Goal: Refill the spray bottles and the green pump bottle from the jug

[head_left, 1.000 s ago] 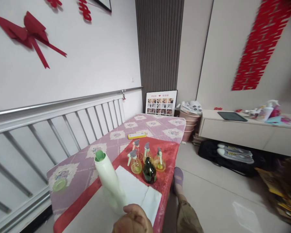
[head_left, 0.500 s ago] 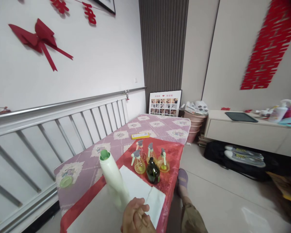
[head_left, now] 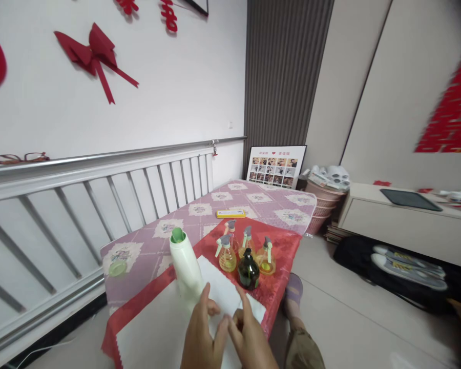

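Note:
My left hand [head_left: 203, 330] is raised over the near part of the table, its index finger and thumb spread apart and nothing visible in it. Beside it, my right hand [head_left: 249, 335] has its index finger stretched out, also with nothing visible in it. The thumbs come close together between the hands. Just behind my left hand stands a tall pale-green container [head_left: 187, 264] with an open green mouth. Ahead of my right hand is a dark round bottle [head_left: 248, 271]. Small clear spray bottles [head_left: 227, 258] with yellowish liquid cluster around it. White sheets [head_left: 218, 279] lie underneath.
A red cloth [head_left: 282, 238] covers part of the purple patterned tablecloth [head_left: 244, 207]. A yellow-edged flat case [head_left: 231, 213] lies farther back, and a pale green lid [head_left: 117, 268] at the left. White railing [head_left: 130, 205] runs along the left; stacked pink baskets [head_left: 322, 201] stand beyond the table.
My hands were clasped together and have come apart, with fingers extended. The view has turned left, so the scene sits farther right. The container and bottles stay in place on the table.

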`<action>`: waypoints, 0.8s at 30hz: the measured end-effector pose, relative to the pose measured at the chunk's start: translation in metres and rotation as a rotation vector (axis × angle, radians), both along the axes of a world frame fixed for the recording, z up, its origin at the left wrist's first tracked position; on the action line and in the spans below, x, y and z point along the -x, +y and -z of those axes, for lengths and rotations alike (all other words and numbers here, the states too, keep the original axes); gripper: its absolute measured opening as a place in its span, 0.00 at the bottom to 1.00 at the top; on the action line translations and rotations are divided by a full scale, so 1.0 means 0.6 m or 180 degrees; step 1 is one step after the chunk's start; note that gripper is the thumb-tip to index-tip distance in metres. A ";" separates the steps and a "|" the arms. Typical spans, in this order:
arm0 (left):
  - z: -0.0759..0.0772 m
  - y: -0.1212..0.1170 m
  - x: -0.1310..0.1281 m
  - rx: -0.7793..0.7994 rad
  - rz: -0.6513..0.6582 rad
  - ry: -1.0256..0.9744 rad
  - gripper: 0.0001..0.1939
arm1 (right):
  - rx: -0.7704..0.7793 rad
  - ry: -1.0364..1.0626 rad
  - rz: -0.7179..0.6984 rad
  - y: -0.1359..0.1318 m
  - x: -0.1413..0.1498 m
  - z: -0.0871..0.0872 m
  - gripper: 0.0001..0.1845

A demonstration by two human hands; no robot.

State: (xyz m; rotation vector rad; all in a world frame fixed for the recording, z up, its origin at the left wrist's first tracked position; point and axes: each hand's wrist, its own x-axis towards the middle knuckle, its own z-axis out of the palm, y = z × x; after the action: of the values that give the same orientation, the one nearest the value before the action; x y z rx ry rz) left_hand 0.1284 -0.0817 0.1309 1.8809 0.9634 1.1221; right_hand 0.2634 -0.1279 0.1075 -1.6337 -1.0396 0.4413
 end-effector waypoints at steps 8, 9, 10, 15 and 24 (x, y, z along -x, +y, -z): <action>-0.128 0.057 0.006 -0.0391 -0.0500 0.1581 0.36 | 0.0439 -0.1971 0.0488 0.023 -0.021 -0.134 0.38; -0.138 0.061 0.005 -0.0413 -0.0591 0.1665 0.36 | 0.0471 -0.2127 0.0531 0.027 -0.024 -0.147 0.37; -0.145 0.064 0.005 -0.0433 -0.0647 0.1719 0.36 | 0.0506 -0.2246 0.0572 0.030 -0.025 -0.157 0.37; -0.143 0.072 0.015 -0.0293 -0.0546 0.1532 0.37 | 0.0607 -0.2288 0.0557 0.039 -0.016 -0.146 0.37; 0.018 0.060 0.105 0.0722 -0.0037 0.0830 0.32 | -0.0016 -0.0707 -0.0379 0.075 0.036 0.014 0.30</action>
State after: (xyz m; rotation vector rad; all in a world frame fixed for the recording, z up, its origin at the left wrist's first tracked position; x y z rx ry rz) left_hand 0.0656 -0.0456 0.1199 1.8637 1.1940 0.7489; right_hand 0.2420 -0.0832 0.0992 -1.6484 -1.3074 0.3401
